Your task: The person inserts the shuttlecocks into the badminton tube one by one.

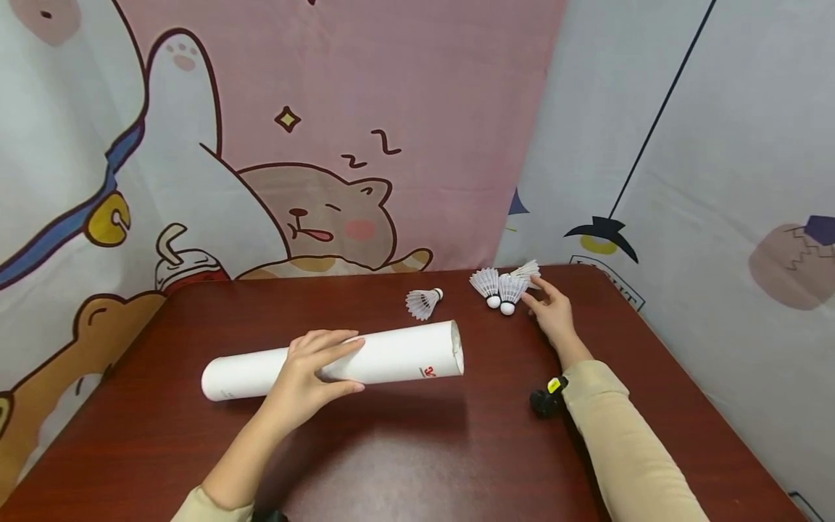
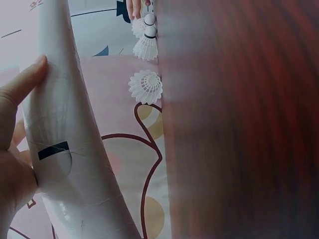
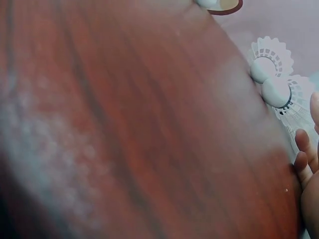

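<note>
A long white shuttlecock tube (image 1: 404, 355), with a small red logo near its right end, is held slightly tilted above the table. My left hand (image 1: 309, 373) grips it around the middle, thumb on the near side and fingers over the top. Toward the table's back right, several white shuttlecocks (image 1: 485, 284) lie close together. My right hand (image 1: 553, 315) is at the right side of this group, thumb and forefinger pinching the feathers of the rearmost shuttlecock (image 1: 527, 269). Another shuttlecock (image 1: 422, 303) lies alone behind the tube.
The dark red-brown table (image 1: 398, 464) ends at a cloth backdrop (image 1: 457, 145) with cartoon animals. A black device with a yellow label (image 1: 553, 386) is at my right wrist.
</note>
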`<state>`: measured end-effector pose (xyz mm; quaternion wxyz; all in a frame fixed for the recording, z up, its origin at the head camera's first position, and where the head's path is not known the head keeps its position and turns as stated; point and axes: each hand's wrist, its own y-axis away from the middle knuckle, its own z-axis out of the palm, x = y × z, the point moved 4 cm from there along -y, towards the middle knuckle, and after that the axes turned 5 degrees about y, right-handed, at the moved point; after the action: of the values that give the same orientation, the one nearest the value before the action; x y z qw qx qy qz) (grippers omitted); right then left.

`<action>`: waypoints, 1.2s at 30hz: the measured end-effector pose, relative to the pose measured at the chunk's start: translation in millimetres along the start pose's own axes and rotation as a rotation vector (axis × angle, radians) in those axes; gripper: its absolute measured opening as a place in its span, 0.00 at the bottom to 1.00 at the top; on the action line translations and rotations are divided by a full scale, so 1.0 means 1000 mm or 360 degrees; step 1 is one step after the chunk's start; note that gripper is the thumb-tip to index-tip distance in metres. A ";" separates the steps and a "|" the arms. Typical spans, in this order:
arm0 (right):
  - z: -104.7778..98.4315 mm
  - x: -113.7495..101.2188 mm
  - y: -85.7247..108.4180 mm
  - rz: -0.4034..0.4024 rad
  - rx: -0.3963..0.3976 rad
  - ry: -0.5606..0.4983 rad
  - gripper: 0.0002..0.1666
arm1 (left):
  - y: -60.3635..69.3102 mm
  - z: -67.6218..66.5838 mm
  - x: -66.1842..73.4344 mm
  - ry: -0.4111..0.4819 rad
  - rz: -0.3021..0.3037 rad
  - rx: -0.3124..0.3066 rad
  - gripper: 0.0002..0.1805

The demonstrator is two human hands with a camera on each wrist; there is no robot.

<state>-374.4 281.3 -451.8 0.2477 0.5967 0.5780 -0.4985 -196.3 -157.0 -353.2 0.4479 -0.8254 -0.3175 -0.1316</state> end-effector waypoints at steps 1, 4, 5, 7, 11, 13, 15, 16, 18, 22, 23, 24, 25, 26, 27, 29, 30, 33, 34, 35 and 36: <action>0.001 0.000 -0.001 -0.0001 -0.0011 -0.0001 0.31 | 0.000 0.000 0.000 0.0004 -0.0001 -0.0003 0.35; 0.003 0.002 -0.002 -0.0018 -0.0031 -0.0003 0.31 | 0.000 -0.001 0.000 0.0011 -0.0013 -0.0016 0.35; 0.003 0.002 -0.002 -0.0023 -0.0028 0.0002 0.31 | 0.000 -0.001 0.000 0.0016 -0.0018 -0.0018 0.35; 0.003 0.002 0.000 -0.0034 -0.0024 0.0031 0.30 | 0.000 -0.001 0.000 0.0020 -0.0025 -0.0024 0.35; 0.002 0.003 0.004 -0.0054 -0.0026 0.0070 0.29 | -0.001 -0.001 0.000 0.0017 -0.0023 -0.0023 0.35; 0.000 0.003 0.006 -0.0050 -0.0015 0.0074 0.28 | -0.001 0.000 0.001 0.0019 -0.0020 -0.0026 0.35; -0.001 0.003 0.008 -0.0042 0.0007 0.0069 0.27 | -0.002 0.001 0.001 0.0018 -0.0015 -0.0027 0.35; -0.002 0.003 0.009 -0.0041 0.0020 0.0070 0.27 | -0.002 0.001 0.001 0.0016 -0.0015 -0.0027 0.35; -0.003 0.001 0.011 -0.0057 0.0045 0.0078 0.25 | -0.002 0.000 0.001 0.0013 -0.0012 -0.0025 0.35; -0.002 -0.003 0.015 -0.0143 0.0067 0.0071 0.21 | -0.003 -0.002 0.001 0.0006 -0.0011 -0.0015 0.35; -0.002 -0.004 0.016 -0.0156 0.0065 0.0065 0.20 | -0.003 -0.002 0.001 0.0007 -0.0016 -0.0016 0.35; -0.002 -0.005 0.018 -0.0163 0.0069 0.0065 0.19 | -0.003 -0.002 0.001 0.0007 -0.0017 -0.0016 0.35; -0.002 -0.006 0.019 -0.0162 0.0068 0.0063 0.18 | -0.002 -0.002 0.001 0.0008 -0.0022 -0.0017 0.35; -0.002 -0.006 0.021 -0.0159 0.0066 0.0070 0.17 | -0.002 -0.002 0.001 0.0010 -0.0028 -0.0019 0.35; -0.002 -0.006 0.022 -0.0153 0.0060 0.0081 0.16 | -0.001 -0.002 0.001 0.0010 -0.0029 -0.0020 0.35; -0.002 -0.007 0.025 -0.0150 0.0054 0.0112 0.15 | 0.000 -0.001 0.000 0.0013 -0.0036 -0.0022 0.35; -0.002 -0.007 0.026 -0.0155 0.0054 0.0137 0.14 | 0.000 -0.001 0.000 0.0014 -0.0037 -0.0023 0.35; -0.003 -0.009 0.031 -0.0192 0.0042 0.0165 0.13 | 0.000 -0.001 0.000 0.0019 -0.0039 -0.0025 0.35; -0.003 -0.009 0.032 -0.0205 0.0039 0.0175 0.13 | 0.000 -0.001 0.000 0.0020 -0.0041 -0.0027 0.35; -0.004 -0.010 0.034 -0.0215 0.0033 0.0173 0.12 | 0.000 -0.001 0.000 0.0019 -0.0041 -0.0027 0.35; -0.004 -0.011 0.036 -0.0218 0.0025 0.0171 0.12 | 0.000 -0.001 0.000 0.0018 -0.0042 -0.0028 0.35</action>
<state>-338.3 272.4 -450.9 0.1772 0.5836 0.6259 -0.4861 -195.9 -157.6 -352.8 0.4406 -0.8244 -0.3245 -0.1448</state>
